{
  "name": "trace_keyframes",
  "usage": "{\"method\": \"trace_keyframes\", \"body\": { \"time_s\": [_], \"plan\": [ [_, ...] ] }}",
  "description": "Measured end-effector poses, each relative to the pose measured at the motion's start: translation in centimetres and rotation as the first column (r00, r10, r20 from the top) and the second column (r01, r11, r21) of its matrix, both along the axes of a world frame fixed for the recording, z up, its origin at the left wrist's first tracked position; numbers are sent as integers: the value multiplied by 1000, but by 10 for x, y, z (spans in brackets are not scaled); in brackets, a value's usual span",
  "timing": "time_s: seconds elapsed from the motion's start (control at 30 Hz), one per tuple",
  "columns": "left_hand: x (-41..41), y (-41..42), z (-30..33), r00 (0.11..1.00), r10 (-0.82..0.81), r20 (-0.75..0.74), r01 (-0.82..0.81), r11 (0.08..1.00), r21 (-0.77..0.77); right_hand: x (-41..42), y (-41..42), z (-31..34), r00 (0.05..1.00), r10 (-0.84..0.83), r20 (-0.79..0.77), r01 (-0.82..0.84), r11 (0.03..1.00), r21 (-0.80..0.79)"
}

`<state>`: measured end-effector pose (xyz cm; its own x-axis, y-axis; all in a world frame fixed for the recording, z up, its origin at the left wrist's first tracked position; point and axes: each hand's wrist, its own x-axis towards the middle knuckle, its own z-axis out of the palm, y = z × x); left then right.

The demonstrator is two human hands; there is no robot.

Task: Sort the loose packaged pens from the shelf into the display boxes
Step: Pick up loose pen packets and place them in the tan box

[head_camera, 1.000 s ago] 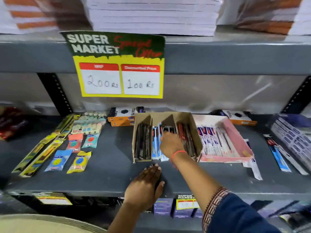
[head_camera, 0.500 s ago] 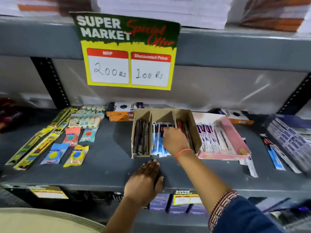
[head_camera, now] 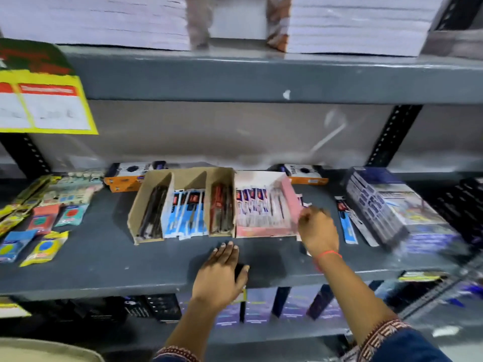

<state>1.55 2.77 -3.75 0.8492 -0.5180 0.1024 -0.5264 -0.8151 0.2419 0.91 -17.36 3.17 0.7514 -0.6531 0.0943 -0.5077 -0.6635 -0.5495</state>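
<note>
A brown cardboard display box [head_camera: 150, 194] on the grey shelf has three compartments: black pens on the left, blue-packaged pens [head_camera: 187, 215] in the middle, red pens on the right. Against its right side sits a pink display box [head_camera: 291, 202] of white-packaged pens. My right hand [head_camera: 317, 231] hovers just right of the pink box, fingers curled down over a loose white pen packet [head_camera: 304, 204] that it mostly hides. Motion blur hides any grip. Two more loose pen packets [head_camera: 347, 227] lie further right. My left hand [head_camera: 219, 275] rests flat on the shelf's front edge, holding nothing.
Stacked blue boxes [head_camera: 386, 205] stand at the shelf's right end. Eraser and pencil packets [head_camera: 44, 246] lie at the left. Orange-and-white boxes [head_camera: 125, 178] sit behind the display boxes. A yellow price sign [head_camera: 49, 105] hangs from the upper shelf, which holds paper stacks.
My right hand left the middle compartment of the brown box and moved right, past the pink box. My view swung right. My left hand stayed on the shelf edge.
</note>
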Motion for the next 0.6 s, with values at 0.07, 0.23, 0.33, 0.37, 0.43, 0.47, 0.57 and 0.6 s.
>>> {"method": "trace_keyframes", "body": {
  "time_s": [0.07, 0.23, 0.33, 0.37, 0.43, 0.47, 0.57, 0.6],
  "plan": [
    [-6, -23, -3, 999, -26, 19, 26, 1000, 2, -14, -36, -14, 997, -30, -72, 27, 999, -33],
    [-11, -64, -4, 999, -42, -4, 42, 996, 82, -30, -94, -24, 968, -159, -191, 158, 987, -24],
    [-10, -67, -9, 997, -61, -49, 67, 990, 122, -22, -107, -28, 948, -99, -304, 113, 993, 29],
    [-9, -66, -11, 996, -64, -57, 71, 989, 127, -18, -110, -32, 950, -89, -298, 110, 992, 54],
    [-8, -65, -12, 996, -69, -58, 76, 988, 136, -10, -115, -37, 964, -73, -255, 107, 987, 122],
    [-8, -66, -12, 996, -70, -47, 76, 988, 135, -8, -116, -36, 971, -78, -226, 119, 978, 173],
    [-9, -66, -11, 997, -68, -34, 72, 989, 126, -3, -125, -35, 981, -99, -167, 151, 928, 340],
    [-9, -66, -11, 997, -65, -33, 69, 989, 128, -2, -127, -34, 984, -93, -149, 147, 900, 410]
  ]
}}
